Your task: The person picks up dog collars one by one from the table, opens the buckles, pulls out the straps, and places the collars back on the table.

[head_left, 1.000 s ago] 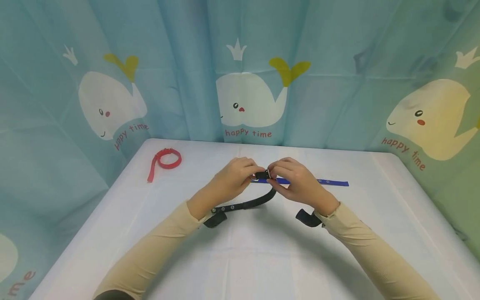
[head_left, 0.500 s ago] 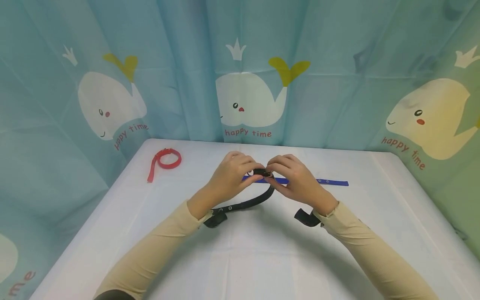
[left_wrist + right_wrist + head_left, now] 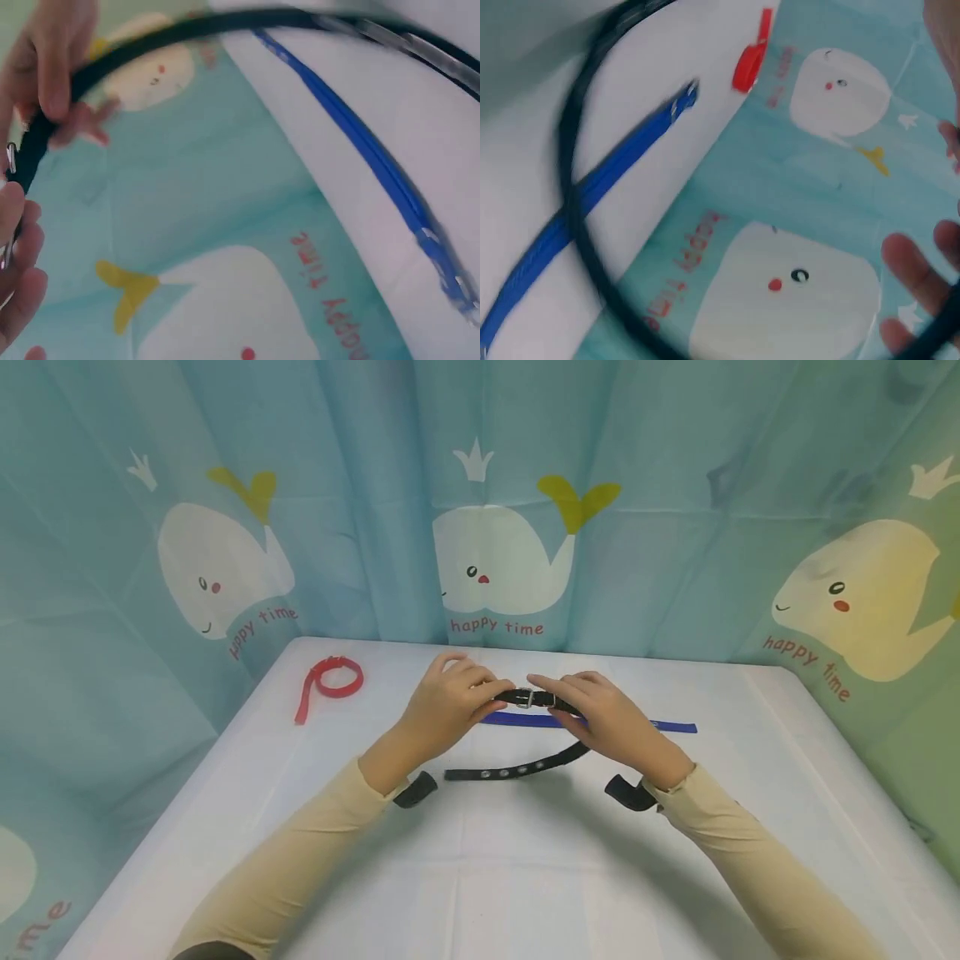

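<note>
A black collar [image 3: 525, 697] with a metal buckle is held above the table between both hands. My left hand [image 3: 450, 702] pinches its buckle end between thumb and fingers. With thumb below and fingers on top, my right hand [image 3: 611, 718] grips the strap just right of the buckle. The collar's free end, with several metal eyelets, hangs in a curve below the hands toward the left. In the left wrist view the black strap [image 3: 165, 37] arcs across the top, blurred. The right wrist view shows the strap [image 3: 568, 165] looping past the camera.
Behind the hands a blue collar [image 3: 517, 719] lies stretched across the white table [image 3: 480, 877]. A red collar [image 3: 339, 692] is coiled at the back left. A whale-print curtain [image 3: 360, 568] hangs behind the table. Black wrist mounts [image 3: 628, 793] stick out by the sleeves.
The hands have spread slightly apart and the buckle now faces the camera, lying flat between them. My right hand has shifted right along the strap. The eyelet end has swung right.
</note>
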`<state>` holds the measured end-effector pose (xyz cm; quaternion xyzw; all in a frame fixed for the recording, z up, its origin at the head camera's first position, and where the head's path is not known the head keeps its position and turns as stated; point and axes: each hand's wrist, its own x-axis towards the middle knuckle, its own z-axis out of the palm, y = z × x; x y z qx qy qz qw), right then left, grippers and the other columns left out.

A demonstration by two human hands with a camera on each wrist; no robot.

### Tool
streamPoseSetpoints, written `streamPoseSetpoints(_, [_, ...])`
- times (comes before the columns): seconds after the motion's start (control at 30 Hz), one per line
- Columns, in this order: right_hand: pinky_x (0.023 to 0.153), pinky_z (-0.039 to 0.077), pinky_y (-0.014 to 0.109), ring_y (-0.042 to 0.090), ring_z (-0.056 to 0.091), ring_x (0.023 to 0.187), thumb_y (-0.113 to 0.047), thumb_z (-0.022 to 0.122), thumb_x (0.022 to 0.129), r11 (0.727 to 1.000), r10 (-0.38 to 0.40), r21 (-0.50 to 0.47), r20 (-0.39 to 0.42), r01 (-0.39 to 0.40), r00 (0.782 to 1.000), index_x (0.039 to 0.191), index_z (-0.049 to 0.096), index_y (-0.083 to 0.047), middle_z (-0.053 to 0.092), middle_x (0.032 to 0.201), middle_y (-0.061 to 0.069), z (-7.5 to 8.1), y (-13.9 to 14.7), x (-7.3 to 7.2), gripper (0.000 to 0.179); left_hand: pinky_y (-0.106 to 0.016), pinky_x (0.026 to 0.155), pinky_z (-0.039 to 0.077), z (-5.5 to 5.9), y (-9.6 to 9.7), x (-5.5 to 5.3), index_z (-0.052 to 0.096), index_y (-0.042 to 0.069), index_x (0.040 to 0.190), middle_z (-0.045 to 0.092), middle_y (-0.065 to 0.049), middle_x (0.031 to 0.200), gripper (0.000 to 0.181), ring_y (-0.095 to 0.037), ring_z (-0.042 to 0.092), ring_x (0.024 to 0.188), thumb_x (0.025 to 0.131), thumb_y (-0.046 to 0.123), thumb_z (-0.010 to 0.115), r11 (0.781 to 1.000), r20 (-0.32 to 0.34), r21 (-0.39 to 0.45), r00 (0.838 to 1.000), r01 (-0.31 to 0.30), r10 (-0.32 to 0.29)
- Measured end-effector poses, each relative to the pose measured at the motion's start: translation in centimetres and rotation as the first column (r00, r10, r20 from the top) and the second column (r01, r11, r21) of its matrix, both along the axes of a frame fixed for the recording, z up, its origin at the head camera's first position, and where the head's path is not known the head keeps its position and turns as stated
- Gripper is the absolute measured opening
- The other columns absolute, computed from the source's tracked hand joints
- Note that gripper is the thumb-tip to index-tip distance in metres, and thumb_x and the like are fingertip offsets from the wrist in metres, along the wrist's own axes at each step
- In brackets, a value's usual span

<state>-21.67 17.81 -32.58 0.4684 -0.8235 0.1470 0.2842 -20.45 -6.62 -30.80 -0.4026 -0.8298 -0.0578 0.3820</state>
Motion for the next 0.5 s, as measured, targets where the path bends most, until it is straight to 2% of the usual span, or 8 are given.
streamPoseSetpoints(0.13, [0.071, 0.047, 0.032, 0.018, 0.054, 0.074, 0.010, 0.069, 0.073, 0.995, 0.011, 0.101, -0.079, -0.003, 0.997, 0.133, 0.052, -0.016, 0.060, 0.088, 0.005, 0.2, 1.8, 0.0, 0.068, -0.042, 0.092, 0.049, -0.1, -1.6, -0.2, 0.072, 0.016, 0.097, 0.069, 0.001, 0.082, 0.020, -0.016, 0.065, 0.083, 0.080, 0.026, 0.074, 0.993, -0.008, -0.067, 0.996, -0.093, 0.092])
streamPoseSetpoints(0.23, [0.066, 0.043, 0.031, 0.017, 0.051, 0.070, 0.016, 0.069, 0.067, 0.986, 0.007, 0.168, -0.120, 0.013, 0.993, 0.131, 0.055, -0.018, 0.058, 0.087, 0.005, 0.0, 3.5, 0.0, 0.073, -0.043, 0.092, 0.048, -0.5, -3.0, -0.4, 0.072, 0.015, 0.097, 0.068, -0.001, 0.082, 0.020, -0.018, 0.064, 0.084, 0.079, 0.024, 0.075, 0.986, 0.042, -0.104, 0.989, -0.134, 0.139])
streamPoseSetpoints(0.3, [0.067, 0.043, 0.032, 0.017, 0.051, 0.071, 0.018, 0.068, 0.064, 0.976, 0.005, 0.218, -0.140, 0.026, 0.990, 0.128, 0.057, -0.019, 0.057, 0.086, 0.005, -0.2, 4.8, 0.0, 0.075, -0.045, 0.093, 0.047, -0.9, -3.8, -0.6, 0.071, 0.015, 0.098, 0.068, -0.002, 0.083, 0.021, -0.019, 0.064, 0.085, 0.079, 0.024, 0.075, 0.978, 0.084, -0.144, 0.983, -0.150, 0.163])
streamPoseSetpoints(0.4, [0.068, 0.043, 0.034, 0.018, 0.052, 0.074, 0.019, 0.067, 0.061, 0.958, 0.002, 0.284, -0.157, 0.044, 0.988, 0.127, 0.059, -0.021, 0.056, 0.085, 0.006, -0.8, 6.6, -0.1, 0.077, -0.047, 0.094, 0.046, -1.8, -4.9, -0.9, 0.071, 0.014, 0.098, 0.068, -0.002, 0.086, 0.022, -0.020, 0.064, 0.088, 0.079, 0.024, 0.075, 0.965, 0.157, -0.199, 0.967, -0.170, 0.203])
streamPoseSetpoints(0.5, [0.069, 0.044, 0.035, 0.018, 0.053, 0.076, 0.019, 0.067, 0.063, 0.939, -0.026, 0.337, -0.145, 0.074, 0.989, 0.126, 0.060, -0.023, 0.056, 0.086, 0.006, -1.6, 8.5, -0.2, 0.076, -0.047, 0.095, 0.046, -3.0, -5.8, -1.3, 0.071, 0.015, 0.099, 0.068, -0.003, 0.087, 0.022, -0.021, 0.064, 0.089, 0.079, 0.024, 0.075, 0.945, 0.219, -0.262, 0.941, -0.197, 0.257])
